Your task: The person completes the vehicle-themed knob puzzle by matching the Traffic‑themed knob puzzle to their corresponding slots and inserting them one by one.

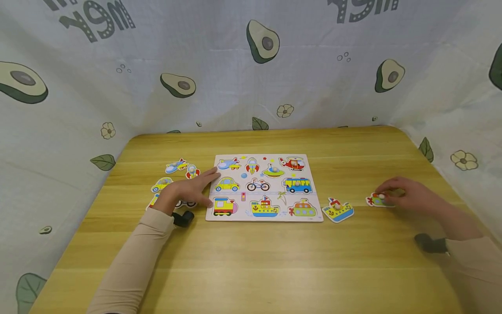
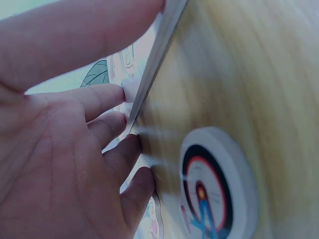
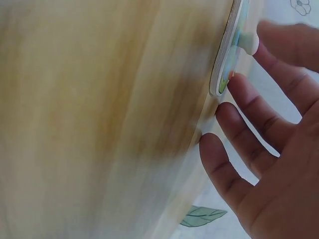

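Note:
A flat wooden puzzle board printed with vehicles lies on the table. My left hand rests at its left edge, fingers extended and thumb toward the near corner. The thumb and fingers reach the board's edge in the left wrist view, beside a bicycle puzzle piece. Far to the right, my right hand pinches the knob of a submarine puzzle piece between thumb and index finger. The other fingers are spread below the piece. Between board and right hand lies a ship puzzle piece.
Left of the board lie an airplane piece, a rocket piece and a car piece; another piece is partly behind the left forearm. A knobbed bus piece sits on the board. Avocado-print cloth borders the table.

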Available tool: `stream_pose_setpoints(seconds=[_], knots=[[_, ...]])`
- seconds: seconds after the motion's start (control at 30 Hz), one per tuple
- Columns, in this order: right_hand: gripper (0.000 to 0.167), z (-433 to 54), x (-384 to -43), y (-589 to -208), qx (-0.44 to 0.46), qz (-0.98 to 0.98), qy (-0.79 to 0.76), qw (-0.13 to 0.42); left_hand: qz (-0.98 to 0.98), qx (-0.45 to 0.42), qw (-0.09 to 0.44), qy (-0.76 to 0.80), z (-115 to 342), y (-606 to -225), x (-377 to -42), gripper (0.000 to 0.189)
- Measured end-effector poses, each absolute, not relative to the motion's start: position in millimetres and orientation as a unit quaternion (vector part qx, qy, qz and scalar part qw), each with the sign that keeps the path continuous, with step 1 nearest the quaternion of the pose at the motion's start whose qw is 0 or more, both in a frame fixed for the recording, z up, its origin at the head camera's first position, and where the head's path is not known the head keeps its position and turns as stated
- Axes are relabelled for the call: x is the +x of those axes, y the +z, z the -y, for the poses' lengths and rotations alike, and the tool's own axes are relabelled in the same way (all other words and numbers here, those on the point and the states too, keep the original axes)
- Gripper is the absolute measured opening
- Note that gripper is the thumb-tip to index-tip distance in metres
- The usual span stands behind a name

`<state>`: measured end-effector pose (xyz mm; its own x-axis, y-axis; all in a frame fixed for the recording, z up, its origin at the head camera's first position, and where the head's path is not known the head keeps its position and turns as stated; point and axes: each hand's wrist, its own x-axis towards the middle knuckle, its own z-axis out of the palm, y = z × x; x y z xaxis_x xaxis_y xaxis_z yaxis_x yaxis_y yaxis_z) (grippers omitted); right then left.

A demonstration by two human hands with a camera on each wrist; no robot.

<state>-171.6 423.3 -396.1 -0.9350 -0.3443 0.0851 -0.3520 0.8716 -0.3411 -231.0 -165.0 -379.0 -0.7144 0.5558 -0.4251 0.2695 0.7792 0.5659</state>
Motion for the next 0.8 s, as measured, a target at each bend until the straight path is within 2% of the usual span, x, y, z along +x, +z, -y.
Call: stream_pose_setpoints(seconds=[0.37, 0.8], knots=[[0.021, -422.1, -171.0, -399.7, 0.201, 0.963, 0.176, 0.032, -0.895, 0.241, 0.295, 0.231, 165.3, -382.6, -233.1, 0.097], [0.019, -418.9, -174.6, -397.8, 0.171, 0.97, 0.171, 0.003, -0.897, 0.238, 0.296, 0.228, 165.8, -379.3, -232.9, 0.097]])
